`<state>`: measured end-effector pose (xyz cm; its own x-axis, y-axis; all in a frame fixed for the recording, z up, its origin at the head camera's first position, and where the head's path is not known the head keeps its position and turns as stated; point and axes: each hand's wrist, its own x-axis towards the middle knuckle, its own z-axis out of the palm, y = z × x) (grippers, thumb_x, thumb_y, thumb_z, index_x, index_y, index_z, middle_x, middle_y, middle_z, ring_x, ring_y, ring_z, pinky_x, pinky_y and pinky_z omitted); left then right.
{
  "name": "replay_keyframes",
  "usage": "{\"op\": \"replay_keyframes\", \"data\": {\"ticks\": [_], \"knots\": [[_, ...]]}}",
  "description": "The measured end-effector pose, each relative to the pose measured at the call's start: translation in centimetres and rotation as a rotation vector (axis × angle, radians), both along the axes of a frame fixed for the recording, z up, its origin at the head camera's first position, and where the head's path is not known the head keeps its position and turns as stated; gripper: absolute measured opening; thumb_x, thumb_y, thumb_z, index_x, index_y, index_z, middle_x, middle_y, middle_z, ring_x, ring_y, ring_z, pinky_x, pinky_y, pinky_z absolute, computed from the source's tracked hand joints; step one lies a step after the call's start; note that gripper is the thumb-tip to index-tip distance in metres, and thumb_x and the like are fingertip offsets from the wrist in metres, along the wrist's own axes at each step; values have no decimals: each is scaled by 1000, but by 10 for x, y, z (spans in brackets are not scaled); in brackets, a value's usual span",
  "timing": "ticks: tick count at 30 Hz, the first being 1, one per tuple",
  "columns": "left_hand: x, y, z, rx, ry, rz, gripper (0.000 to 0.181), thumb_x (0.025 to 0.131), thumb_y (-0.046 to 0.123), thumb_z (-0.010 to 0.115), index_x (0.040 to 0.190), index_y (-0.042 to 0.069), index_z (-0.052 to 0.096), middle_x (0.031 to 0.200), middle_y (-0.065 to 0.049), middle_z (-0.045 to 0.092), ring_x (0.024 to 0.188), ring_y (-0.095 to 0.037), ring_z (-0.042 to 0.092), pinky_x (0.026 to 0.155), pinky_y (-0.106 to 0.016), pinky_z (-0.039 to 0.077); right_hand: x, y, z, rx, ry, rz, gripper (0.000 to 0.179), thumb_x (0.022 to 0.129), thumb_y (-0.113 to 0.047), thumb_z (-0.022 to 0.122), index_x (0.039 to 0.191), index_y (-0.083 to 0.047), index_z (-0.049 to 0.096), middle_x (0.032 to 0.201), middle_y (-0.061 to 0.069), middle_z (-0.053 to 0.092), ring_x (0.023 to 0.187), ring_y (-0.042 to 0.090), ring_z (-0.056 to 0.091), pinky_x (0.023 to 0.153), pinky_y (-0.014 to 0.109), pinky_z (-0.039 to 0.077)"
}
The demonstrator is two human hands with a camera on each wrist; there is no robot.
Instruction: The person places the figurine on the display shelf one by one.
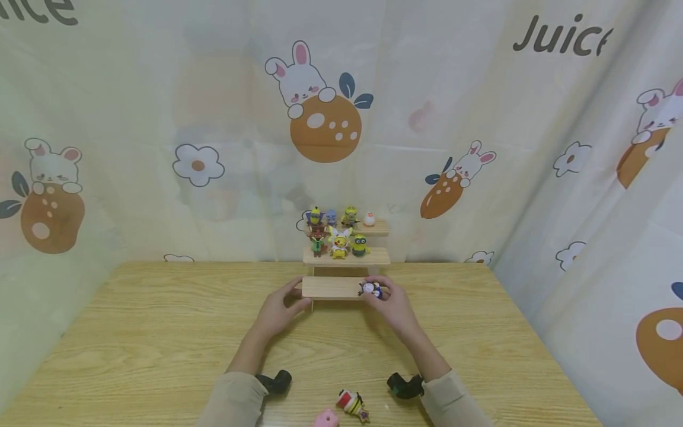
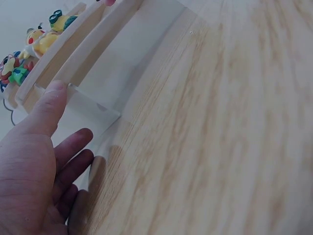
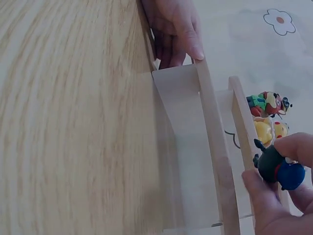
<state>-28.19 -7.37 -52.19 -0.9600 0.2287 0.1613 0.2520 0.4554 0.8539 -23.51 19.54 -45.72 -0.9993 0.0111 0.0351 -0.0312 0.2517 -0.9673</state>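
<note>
A small dark-blue and white toy figurine (image 1: 369,288) is at the right end of the lowest shelf of a wooden display stand (image 1: 331,287). My right hand (image 1: 393,305) pinches it between thumb and fingers; in the right wrist view the figurine (image 3: 274,166) shows a dark rounded body and a blue top. My left hand (image 1: 280,307) grips the left end of that same shelf, thumb at the front corner and index finger toward the back. Seen from the left wrist, the thumb (image 2: 55,93) presses the shelf's end while the other fingers hang loosely below.
On the upper two tiers stand several figurines, among them a yellow one with white ears (image 1: 339,243), a green-clad fox (image 1: 317,244) and a white one (image 1: 369,219). Near the front edge lie a red-and-yellow figurine (image 1: 352,403) and a pink piece (image 1: 326,418). A printed curtain (image 1: 229,107) hangs behind.
</note>
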Motion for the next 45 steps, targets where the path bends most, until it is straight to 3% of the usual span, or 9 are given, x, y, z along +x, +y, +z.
{"op": "replay_keyframes", "data": {"ticks": [7,20,34,42,45], "knots": [[-1,0,-1,-3,10,-1,67,85,43,68,143,20,44,116,-5,68,124,-29,53,110,-50,33,-1,1,0,56,41,-62,37,84,-14,73,119,-7,63,119,16,60,103,22,59,79,17,52],[-1,0,-1,-5,6,0,66,85,43,68,143,21,44,116,-4,68,125,-28,51,111,-51,32,-2,0,2,-28,38,-79,47,86,-4,66,130,-1,50,126,18,52,121,30,53,88,18,51],[-2,-1,-2,0,4,-1,66,85,42,69,142,21,45,114,-3,69,125,-26,52,111,-49,32,-2,4,7,62,59,-113,49,83,-4,70,129,-3,54,124,16,56,118,32,55,96,34,51],[0,0,0,15,-14,-12,67,85,42,68,143,21,43,116,-3,68,127,-28,50,112,-52,29,-3,7,2,176,135,-141,46,80,-8,75,123,-5,60,113,14,64,104,26,63,86,27,55],[1,-1,1,19,-19,-15,68,84,43,68,143,21,43,117,-3,68,128,-29,49,113,-53,28,-4,7,7,225,145,-138,47,79,-10,77,123,-5,61,112,15,65,103,27,63,83,27,56]]}}
